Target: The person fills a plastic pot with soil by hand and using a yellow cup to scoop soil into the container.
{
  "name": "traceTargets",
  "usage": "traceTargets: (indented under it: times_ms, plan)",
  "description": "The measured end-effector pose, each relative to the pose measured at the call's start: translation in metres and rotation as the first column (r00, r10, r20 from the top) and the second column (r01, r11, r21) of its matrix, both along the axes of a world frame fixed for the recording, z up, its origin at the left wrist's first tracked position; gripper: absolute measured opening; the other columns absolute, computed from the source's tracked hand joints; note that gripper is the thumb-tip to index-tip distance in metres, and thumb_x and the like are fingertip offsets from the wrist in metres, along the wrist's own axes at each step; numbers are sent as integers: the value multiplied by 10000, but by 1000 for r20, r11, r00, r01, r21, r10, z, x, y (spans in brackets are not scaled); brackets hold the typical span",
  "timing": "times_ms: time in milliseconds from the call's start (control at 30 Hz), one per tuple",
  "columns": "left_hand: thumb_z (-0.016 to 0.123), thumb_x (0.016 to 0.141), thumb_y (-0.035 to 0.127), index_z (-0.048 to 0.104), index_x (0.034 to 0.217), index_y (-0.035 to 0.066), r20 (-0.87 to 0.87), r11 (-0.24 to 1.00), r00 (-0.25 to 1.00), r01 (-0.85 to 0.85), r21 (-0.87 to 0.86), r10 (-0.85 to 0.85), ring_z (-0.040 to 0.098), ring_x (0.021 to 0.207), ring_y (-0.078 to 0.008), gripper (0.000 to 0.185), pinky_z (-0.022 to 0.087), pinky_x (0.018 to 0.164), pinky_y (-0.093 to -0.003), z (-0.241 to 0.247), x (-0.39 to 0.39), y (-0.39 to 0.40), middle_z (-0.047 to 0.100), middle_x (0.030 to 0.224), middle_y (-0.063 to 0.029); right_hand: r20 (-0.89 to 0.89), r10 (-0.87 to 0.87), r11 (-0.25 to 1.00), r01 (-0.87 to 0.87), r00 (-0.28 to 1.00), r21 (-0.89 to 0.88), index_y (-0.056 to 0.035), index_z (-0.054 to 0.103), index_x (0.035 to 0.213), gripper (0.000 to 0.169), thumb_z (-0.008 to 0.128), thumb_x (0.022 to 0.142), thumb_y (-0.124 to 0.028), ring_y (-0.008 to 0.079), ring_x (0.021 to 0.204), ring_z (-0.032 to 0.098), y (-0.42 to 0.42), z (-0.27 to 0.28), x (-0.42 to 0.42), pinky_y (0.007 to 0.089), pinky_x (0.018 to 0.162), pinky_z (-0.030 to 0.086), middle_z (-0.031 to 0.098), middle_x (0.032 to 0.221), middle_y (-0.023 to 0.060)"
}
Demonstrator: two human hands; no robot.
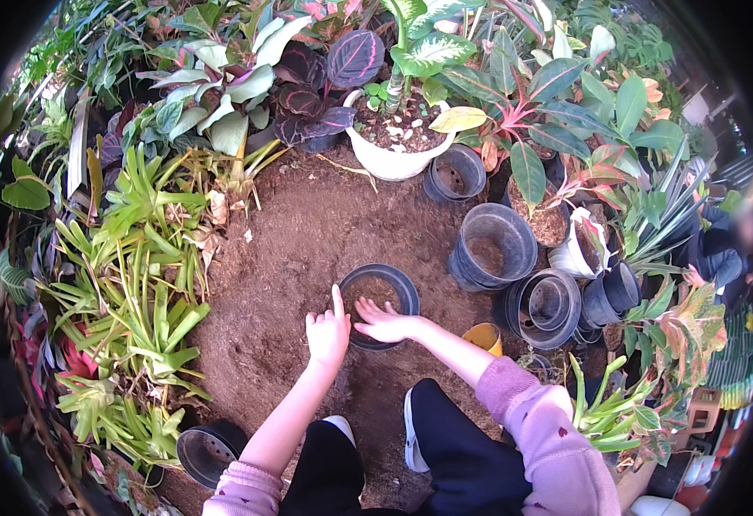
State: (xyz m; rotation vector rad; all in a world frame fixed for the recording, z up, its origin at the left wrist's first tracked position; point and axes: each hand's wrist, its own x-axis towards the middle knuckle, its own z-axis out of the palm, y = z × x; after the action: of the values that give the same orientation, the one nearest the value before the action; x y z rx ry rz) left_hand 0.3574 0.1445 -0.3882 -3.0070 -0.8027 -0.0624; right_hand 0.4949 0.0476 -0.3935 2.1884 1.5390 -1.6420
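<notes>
A round black plastic plant pot with soil inside stands on the brown ground between my hands. My left hand is at the pot's left side, its index finger stretched out and the other fingers curled, with nothing seen in it. Over the soil in the pot, my right hand is spread with the palm down and holds nothing; whether it touches the soil cannot be told. To the right lies a yellow pot, partly behind my right forearm.
Empty black pots and stacked pots stand at the right. A white bowl planter holds a leafy plant at the back. Bromeliads line the left side. One black pot lies tilted at the lower left. A person is at the far right.
</notes>
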Motion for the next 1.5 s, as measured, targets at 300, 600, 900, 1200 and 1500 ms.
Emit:
traceTargets:
  times_ms: [300, 600, 900, 1200, 1500]
  plan:
    - [618, 813, 325, 253, 1407, 2, 34, 999, 999, 21, 48, -22, 607, 552, -154, 769, 463, 676, -319, -1, 0, -1, 625, 622, -25, 120, 74, 994, -64, 990, -83, -58, 51, 1457, 725, 211, 940, -540, 241, 1413, 0, -9, 9, 1, 466, 1135, 29, 2, 1532, 96]
    - [580, 847, 320, 199, 1418, -18, -61, 999, 998, 32, 27, -30, 598, 533, -162, 766, 469, 678, -315, 3, 2, -4, 622, 622, -30, 225, 221, 974, -201, 949, -108, -94, 107, 1462, 640, 311, 950, -420, 234, 1412, 80, 6, 23, -2, 488, 1130, 70, 73, 1534, 59]
    - [585, 841, 294, 263, 1400, -8, -63, 999, 998, 18, 34, -15, 601, 541, -167, 713, 468, 669, -323, 3, 7, 1, 629, 640, -31, 320, 243, 958, -279, 916, 71, -113, 161, 1458, 621, 390, 932, -349, 230, 1409, 112, 6, 6, -16, 500, 1125, 95, 140, 1526, 52]
    - [595, 834, 268, 183, 1417, -25, -52, 999, 998, 36, -8, -37, 617, 562, -184, 771, 483, 658, -329, 5, 7, -5, 635, 647, -53, 158, 123, 979, -145, 980, 142, -112, 265, 1423, 596, 491, 894, -270, 276, 1320, 241, -2, 2, 10, 517, 1098, 176, 267, 1427, 120]
    - [569, 839, 247, 194, 1413, -29, -46, 999, 998, 35, -9, -36, 594, 526, -188, 739, 464, 645, -335, 7, -5, 5, 616, 619, -46, -197, -634, 487, 584, 748, 649, -75, 659, 909, 167, 616, 838, -219, 237, 727, 640, -39, 67, 28, 359, 654, 491, 669, 833, 101]
